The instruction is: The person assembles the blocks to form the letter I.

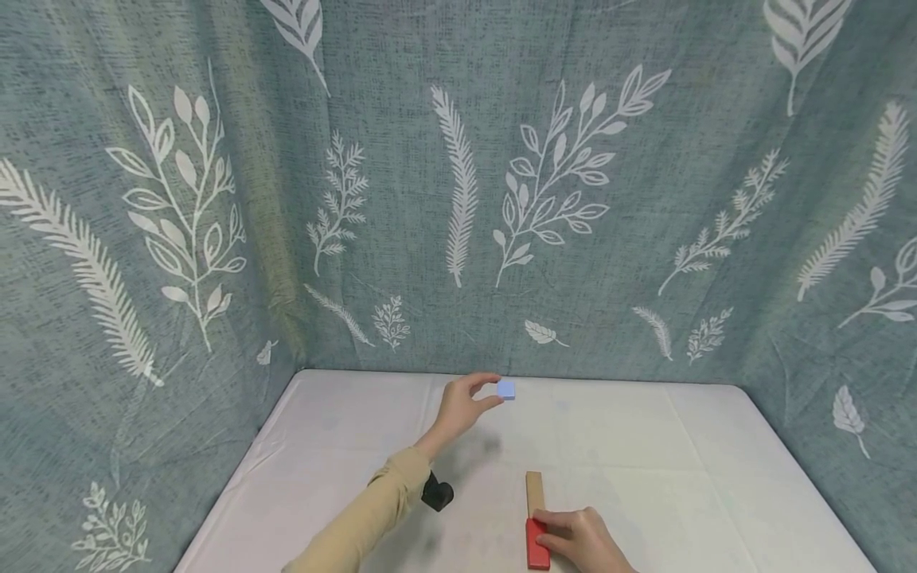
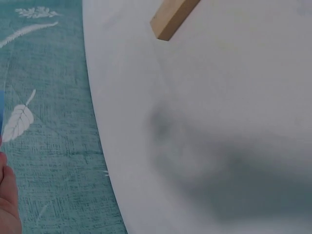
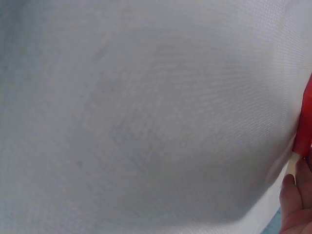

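Out over the far part of the table, my left hand (image 1: 462, 406) pinches a small light blue block (image 1: 505, 390) between thumb and fingers. A shadow lies on the cloth below that hand. Nearer to me, my right hand (image 1: 583, 541) grips a red block (image 1: 538, 544) from its right side. A plain wooden block (image 1: 534, 492) lies in line with the red one, on its far side; whether they overlap, I cannot tell. The left wrist view catches one end of the wooden block (image 2: 170, 19). In the right wrist view the red block (image 3: 304, 122) shows only at the edge.
White cloth covers the table (image 1: 645, 446). A blue-green curtain (image 1: 401, 199) with white leaf prints hangs behind it and at both sides. By the left sleeve is a black device (image 1: 437, 493), partly hidden by the forearm.
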Tool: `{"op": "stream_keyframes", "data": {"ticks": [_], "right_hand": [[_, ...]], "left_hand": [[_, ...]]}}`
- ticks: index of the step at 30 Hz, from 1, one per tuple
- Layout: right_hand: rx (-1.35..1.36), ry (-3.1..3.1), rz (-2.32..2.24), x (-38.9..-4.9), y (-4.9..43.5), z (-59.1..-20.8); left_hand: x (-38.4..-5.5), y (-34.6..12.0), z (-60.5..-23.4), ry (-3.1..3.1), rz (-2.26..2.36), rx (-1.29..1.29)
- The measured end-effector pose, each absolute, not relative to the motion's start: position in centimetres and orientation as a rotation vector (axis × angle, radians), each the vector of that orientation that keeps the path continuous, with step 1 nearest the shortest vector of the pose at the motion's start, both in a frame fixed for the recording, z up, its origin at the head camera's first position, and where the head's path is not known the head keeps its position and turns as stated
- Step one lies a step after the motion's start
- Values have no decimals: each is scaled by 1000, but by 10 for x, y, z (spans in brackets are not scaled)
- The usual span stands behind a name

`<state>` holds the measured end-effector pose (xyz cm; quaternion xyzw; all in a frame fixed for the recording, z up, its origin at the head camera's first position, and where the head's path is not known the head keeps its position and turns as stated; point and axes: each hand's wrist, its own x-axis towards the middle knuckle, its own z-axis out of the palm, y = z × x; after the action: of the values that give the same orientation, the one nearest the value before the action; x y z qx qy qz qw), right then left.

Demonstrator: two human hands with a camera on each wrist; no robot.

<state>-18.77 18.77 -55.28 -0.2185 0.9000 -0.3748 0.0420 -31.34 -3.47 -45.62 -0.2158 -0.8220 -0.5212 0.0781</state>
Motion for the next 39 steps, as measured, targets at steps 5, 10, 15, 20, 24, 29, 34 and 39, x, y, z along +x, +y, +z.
{"op": "stream_keyframes", "data": {"ticks": [5,10,15,20,24,29,34,39], "right_hand": [[-684,2759,-1157,-188,188,-554],[-703,2762,-1159,-189,189,-555],[-697,2760,-1155,-189,188,-554],[-699,2776,-1148,-189,188,-555],[-706,2790,-1151,-189,188,-556],[-698,2790,-1137,-189,189,-556],[-686,2773,-1135,-189,188,-554],[-701,2790,-1133,-189,189,-555]], "left_hand": [[-315,-26,-456,-2465,-1577,-646],[-315,-16,-462,-2449,-1577,-664],[-316,-8,-469,-2423,-1570,-678],[-315,-3,-477,-2411,-1577,-670],[-314,-2,-485,-2417,-1564,-667],[-314,2,-497,-2435,-1552,-645],[-313,6,-505,-2451,-1543,-625],[-308,10,-511,-2468,-1545,-641]]}}
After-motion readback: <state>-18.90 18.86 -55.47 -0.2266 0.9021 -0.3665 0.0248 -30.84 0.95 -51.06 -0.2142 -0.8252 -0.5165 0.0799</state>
